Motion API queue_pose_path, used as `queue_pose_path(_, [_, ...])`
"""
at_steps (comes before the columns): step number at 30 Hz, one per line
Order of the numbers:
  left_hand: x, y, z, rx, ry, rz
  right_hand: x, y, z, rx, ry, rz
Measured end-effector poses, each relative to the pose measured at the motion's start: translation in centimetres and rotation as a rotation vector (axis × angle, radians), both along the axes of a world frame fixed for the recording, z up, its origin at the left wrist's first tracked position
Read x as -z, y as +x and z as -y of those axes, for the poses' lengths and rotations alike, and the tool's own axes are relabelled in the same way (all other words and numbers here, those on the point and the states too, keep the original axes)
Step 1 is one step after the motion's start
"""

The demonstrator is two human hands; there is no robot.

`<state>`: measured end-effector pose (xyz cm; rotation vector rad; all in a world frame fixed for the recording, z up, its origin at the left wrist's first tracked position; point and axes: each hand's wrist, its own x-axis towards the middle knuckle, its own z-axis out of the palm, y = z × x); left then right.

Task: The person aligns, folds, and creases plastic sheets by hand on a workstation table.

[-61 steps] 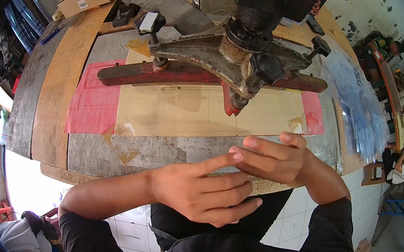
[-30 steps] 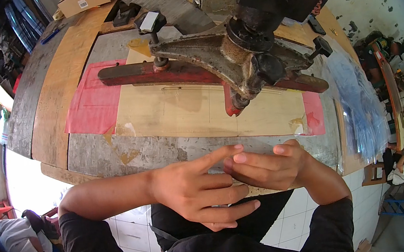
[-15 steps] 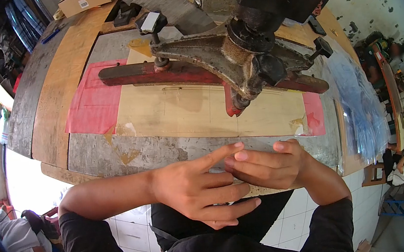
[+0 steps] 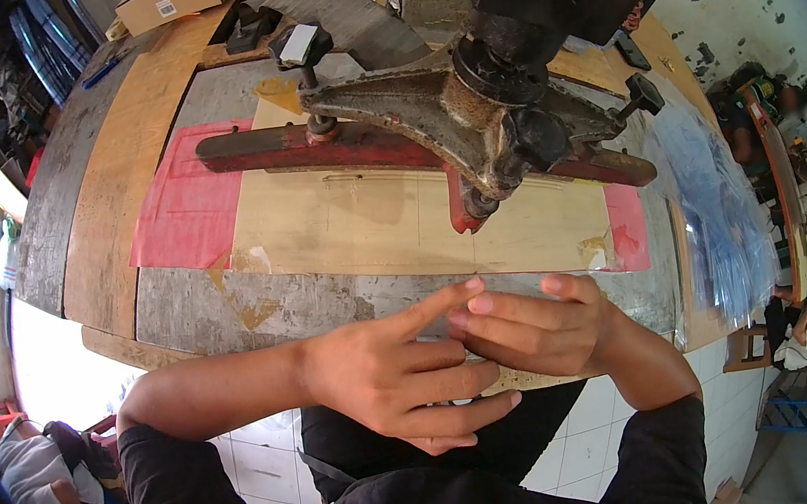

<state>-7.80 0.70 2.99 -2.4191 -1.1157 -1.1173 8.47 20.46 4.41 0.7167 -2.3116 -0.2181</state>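
Observation:
My left hand [image 4: 394,379] is held over the near edge of the table, its fingers spread and nothing visible in them. Its index fingertip meets or nearly meets the fingers of my right hand [image 4: 539,331]. That right hand is loosely bent with fingers partly apart; its palm is hidden, and I see no object in it. Beyond both hands lies a cream-coloured sheet [image 4: 370,226] over pink sheeting [image 4: 181,204]. Above the sheet stands a heavy metal press head [image 4: 406,106] with a red-and-black bar [image 4: 381,149] across it.
Clear plastic sheets [image 4: 716,214] are piled at the table's right side. A cardboard box [image 4: 166,1] sits at the far left, near a blue pen [image 4: 101,72]. Other people are at the lower left [image 4: 33,479] and right [image 4: 805,334].
My hands stay together, with only a slight upward shift of the fingertips. At the lower left, the other person has changed posture a little. The press looks the same.

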Motion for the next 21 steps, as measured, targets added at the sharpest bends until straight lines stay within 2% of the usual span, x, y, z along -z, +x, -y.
queue_pose_path(4, [0.01,-0.02,-0.08,-0.004,0.008,0.017,-0.32,0.09,-0.14,0.022,0.017,-0.002])
queue_pose_path(6, [-0.02,-0.02,-0.06,-0.006,0.013,0.026,-0.72,0.42,0.00,0.127,-0.062,0.012])
queue_pose_path(21, [-0.29,-0.08,-0.01,-0.006,0.033,-0.050,-0.14,0.58,-0.27,0.174,-0.150,-0.066])
